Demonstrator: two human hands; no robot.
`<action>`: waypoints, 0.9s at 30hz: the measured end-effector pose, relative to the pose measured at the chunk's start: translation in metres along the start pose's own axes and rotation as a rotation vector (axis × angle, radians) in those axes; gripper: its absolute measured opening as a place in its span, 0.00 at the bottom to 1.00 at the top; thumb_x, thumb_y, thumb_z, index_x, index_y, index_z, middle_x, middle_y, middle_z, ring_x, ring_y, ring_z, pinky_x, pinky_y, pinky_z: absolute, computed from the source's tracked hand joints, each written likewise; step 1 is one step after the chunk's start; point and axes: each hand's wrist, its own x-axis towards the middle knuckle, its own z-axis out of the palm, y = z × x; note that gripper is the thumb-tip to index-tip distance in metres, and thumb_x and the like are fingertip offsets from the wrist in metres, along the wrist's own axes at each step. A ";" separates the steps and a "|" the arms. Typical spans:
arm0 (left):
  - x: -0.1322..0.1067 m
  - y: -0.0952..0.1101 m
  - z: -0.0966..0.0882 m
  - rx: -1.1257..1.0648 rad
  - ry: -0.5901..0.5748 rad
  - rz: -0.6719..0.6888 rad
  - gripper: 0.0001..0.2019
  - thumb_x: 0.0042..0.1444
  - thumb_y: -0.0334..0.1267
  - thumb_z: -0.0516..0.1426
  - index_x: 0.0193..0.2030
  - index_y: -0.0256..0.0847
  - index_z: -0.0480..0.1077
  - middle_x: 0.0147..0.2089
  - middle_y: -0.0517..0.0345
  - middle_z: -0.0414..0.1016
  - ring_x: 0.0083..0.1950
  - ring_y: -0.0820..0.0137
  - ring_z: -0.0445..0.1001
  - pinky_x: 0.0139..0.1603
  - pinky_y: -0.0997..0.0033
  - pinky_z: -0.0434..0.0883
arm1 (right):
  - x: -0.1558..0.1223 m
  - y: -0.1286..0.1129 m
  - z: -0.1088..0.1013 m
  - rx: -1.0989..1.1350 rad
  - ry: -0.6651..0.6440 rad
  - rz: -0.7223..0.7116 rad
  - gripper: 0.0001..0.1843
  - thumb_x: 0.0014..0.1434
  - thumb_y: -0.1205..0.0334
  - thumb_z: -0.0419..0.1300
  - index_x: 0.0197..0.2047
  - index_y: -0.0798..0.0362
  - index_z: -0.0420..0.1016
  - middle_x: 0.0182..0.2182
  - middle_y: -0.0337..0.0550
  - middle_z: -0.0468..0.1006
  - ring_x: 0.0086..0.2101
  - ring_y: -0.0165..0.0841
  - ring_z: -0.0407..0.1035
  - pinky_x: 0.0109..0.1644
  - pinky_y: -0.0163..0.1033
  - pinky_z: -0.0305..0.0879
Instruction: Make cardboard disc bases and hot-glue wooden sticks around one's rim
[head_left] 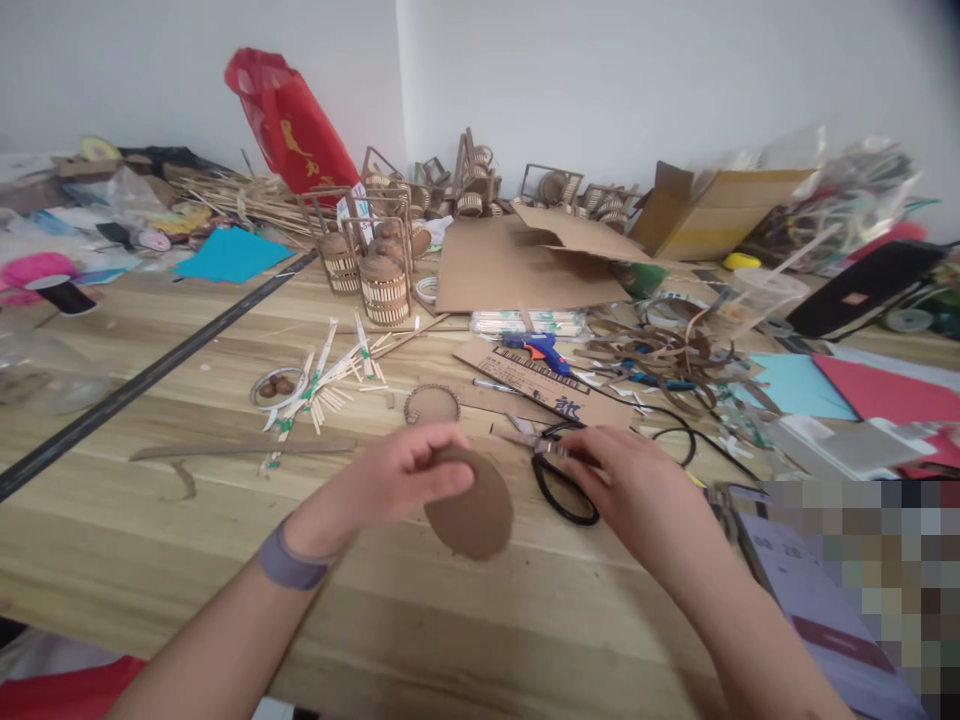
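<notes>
Between the thumb and fingers of my left hand (420,475) is a round brown cardboard disc (480,510), held by its upper left edge above the table. My right hand (630,470) grips a pair of scissors (559,450) by its black handles, the blades pointing left toward the disc but apart from it. Just beyond my left hand lies a small ring-rimmed cardboard round (432,404). A blue hot glue gun (544,350) rests on a printed cardboard strip (555,385) past the scissors.
Cut sticks (337,375) lie scattered beside a small dish (277,388) of brown nuts. Behind stand little stick-sided baskets (385,290), a large cardboard sheet (495,265) and an open carton (697,215). At right are a tangle of brown strips (675,350) and a plastic cup (757,295).
</notes>
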 end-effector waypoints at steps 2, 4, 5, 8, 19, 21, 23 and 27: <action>-0.001 -0.001 -0.010 -0.148 0.180 0.075 0.20 0.57 0.57 0.56 0.37 0.40 0.66 0.30 0.62 0.70 0.29 0.73 0.68 0.28 0.76 0.63 | -0.001 -0.011 0.001 -0.015 -0.196 -0.005 0.04 0.58 0.67 0.60 0.34 0.50 0.75 0.29 0.40 0.81 0.32 0.37 0.75 0.38 0.39 0.64; 0.001 -0.004 -0.013 -0.152 0.280 0.095 0.19 0.57 0.55 0.57 0.40 0.40 0.66 0.33 0.61 0.71 0.32 0.72 0.69 0.31 0.75 0.64 | 0.000 -0.023 0.003 -0.023 -0.362 -0.018 0.05 0.57 0.69 0.60 0.32 0.50 0.76 0.30 0.39 0.81 0.33 0.37 0.75 0.37 0.38 0.63; 0.002 -0.006 -0.012 -0.114 0.291 0.078 0.18 0.58 0.54 0.57 0.41 0.40 0.66 0.34 0.61 0.71 0.33 0.72 0.69 0.32 0.75 0.65 | 0.000 -0.029 0.003 -0.028 -0.421 -0.020 0.06 0.58 0.69 0.60 0.32 0.50 0.76 0.30 0.39 0.82 0.33 0.37 0.76 0.37 0.38 0.63; 0.003 -0.008 -0.003 0.062 0.239 0.000 0.15 0.61 0.51 0.55 0.44 0.40 0.66 0.35 0.60 0.73 0.34 0.70 0.70 0.33 0.74 0.65 | 0.001 -0.040 0.006 -0.053 -0.525 -0.014 0.06 0.58 0.69 0.60 0.32 0.50 0.76 0.32 0.40 0.82 0.35 0.39 0.76 0.39 0.40 0.62; 0.002 -0.005 0.011 0.222 0.065 -0.031 0.11 0.65 0.42 0.50 0.45 0.41 0.70 0.41 0.56 0.77 0.40 0.66 0.74 0.39 0.70 0.68 | -0.008 -0.032 0.018 -0.060 -0.473 -0.067 0.07 0.60 0.67 0.58 0.33 0.51 0.77 0.30 0.42 0.81 0.34 0.37 0.76 0.40 0.40 0.59; 0.001 -0.005 0.010 0.078 -0.031 0.063 0.08 0.65 0.38 0.51 0.42 0.41 0.70 0.49 0.53 0.76 0.50 0.65 0.74 0.48 0.68 0.68 | -0.009 -0.030 0.020 -0.057 -0.445 -0.090 0.07 0.60 0.68 0.58 0.32 0.51 0.76 0.29 0.41 0.80 0.33 0.36 0.76 0.40 0.40 0.59; 0.000 -0.006 0.009 -0.011 -0.099 0.174 0.08 0.65 0.35 0.51 0.36 0.41 0.70 0.61 0.50 0.69 0.62 0.62 0.67 0.58 0.64 0.64 | -0.011 -0.028 0.021 -0.041 -0.436 -0.104 0.08 0.59 0.70 0.57 0.32 0.52 0.76 0.29 0.41 0.80 0.33 0.36 0.75 0.40 0.40 0.59; -0.001 -0.009 0.007 -0.067 -0.112 0.219 0.11 0.64 0.31 0.49 0.33 0.40 0.70 0.57 0.49 0.71 0.56 0.62 0.71 0.54 0.63 0.66 | -0.014 -0.025 0.024 -0.023 -0.421 -0.139 0.09 0.56 0.74 0.56 0.33 0.52 0.75 0.29 0.42 0.80 0.32 0.35 0.75 0.39 0.39 0.58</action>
